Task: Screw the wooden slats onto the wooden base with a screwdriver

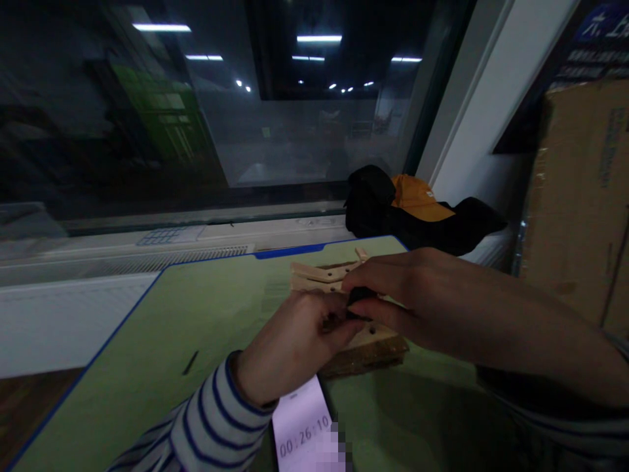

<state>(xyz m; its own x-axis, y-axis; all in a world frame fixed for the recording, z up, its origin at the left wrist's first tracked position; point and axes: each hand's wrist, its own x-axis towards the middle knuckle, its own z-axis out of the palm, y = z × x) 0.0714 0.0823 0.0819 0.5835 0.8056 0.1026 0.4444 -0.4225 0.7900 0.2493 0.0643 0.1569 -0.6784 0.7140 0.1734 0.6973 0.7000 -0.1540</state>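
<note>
Small black piece (361, 296) (its form partly covered by fingers), which the left hand (295, 337) and right hand (413, 288), brought together, pinch at their fingertips over holed pale wooden pieces (314, 272) on a brown block (371, 359), upon a blue-edged green tabletop (211, 314), near a phone (299, 419) reading 00:26:10.

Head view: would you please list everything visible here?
blue-edged tabletop: 1, green, foreground
rough-edged block: 1, brown, on tabletop
wooden strips with holes: unclear, pale, on block
small black piece: 1, black, over strips
thin sliver: 1, dark, tabletop's left
lit timer screen: 1, pinkish, bottom centre
reflective window: 1, dark, back
windowsill: 1, white, below window
slotted panel: 1, white, left
orange cap: 1, orange, on windowsill
black cloth: unclear, black, around cap
cardboard box: 1, brown, right
poster: 1, dark, upper right
striped sleeves: 2, white-navy, forearms
left hand: 1, bare, at black piece
right hand: 1, bare, pinching it
</note>
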